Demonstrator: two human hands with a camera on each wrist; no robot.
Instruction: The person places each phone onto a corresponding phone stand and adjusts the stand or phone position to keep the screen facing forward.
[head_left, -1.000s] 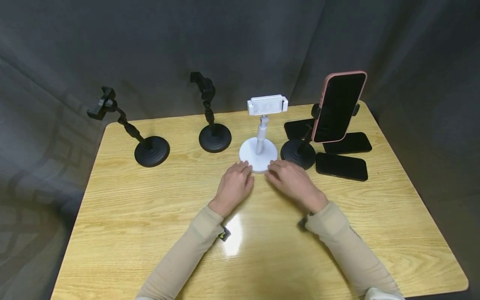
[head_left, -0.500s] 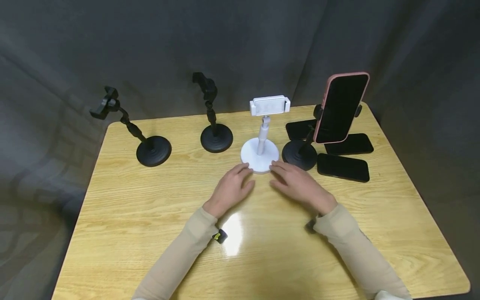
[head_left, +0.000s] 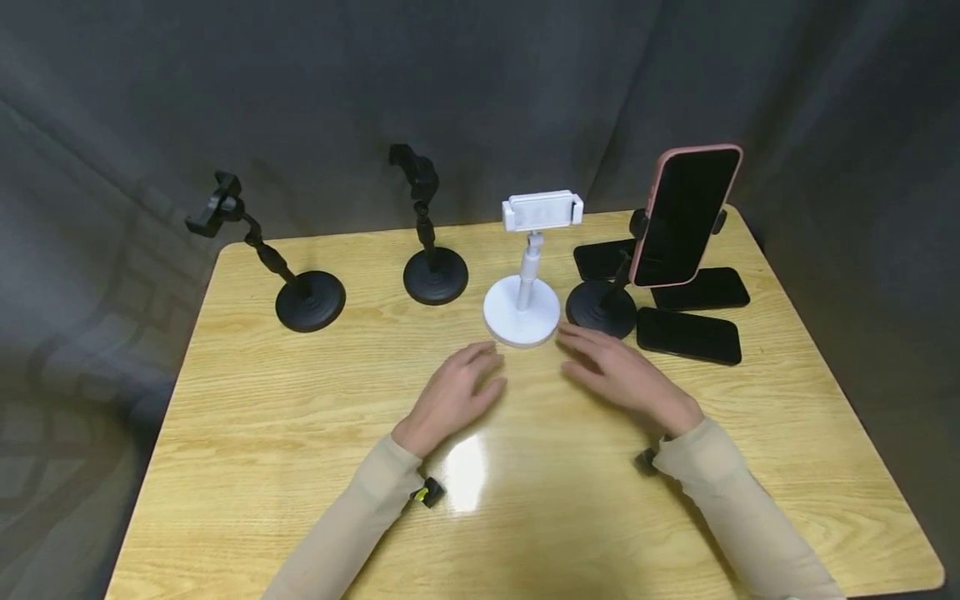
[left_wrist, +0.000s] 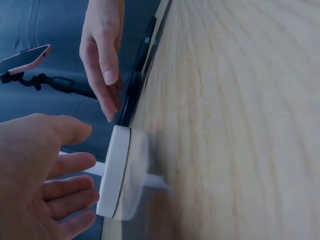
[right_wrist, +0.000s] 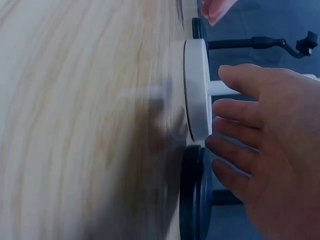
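Observation:
A white phone stand (head_left: 522, 312) with a round base and a horizontal clamp on top stands upright near the table's back. In the head view my left hand (head_left: 453, 393) is just in front of the base's left side, fingers relaxed and holding nothing. My right hand (head_left: 626, 375) is at the base's right side, its fingertips close to the rim and to the neighbouring black base. Both wrist views show the white base (left_wrist: 115, 172) beside loosely bent fingers, with nothing gripped. A pink-cased phone (head_left: 686, 215) sits upright in the black stand (head_left: 600, 308) on the right.
Two more black phone stands, one in the middle (head_left: 436, 276) and one at the left (head_left: 311, 301), hold no phone. Black phones lie flat at the right, the nearest phone (head_left: 688, 335) beside the black base. A dark curtain (head_left: 480, 92) hangs behind the wooden table (head_left: 300, 417).
Both hands have drawn away from the white base, the left toward the front left and the right toward the right. The stand stays in place on the table.

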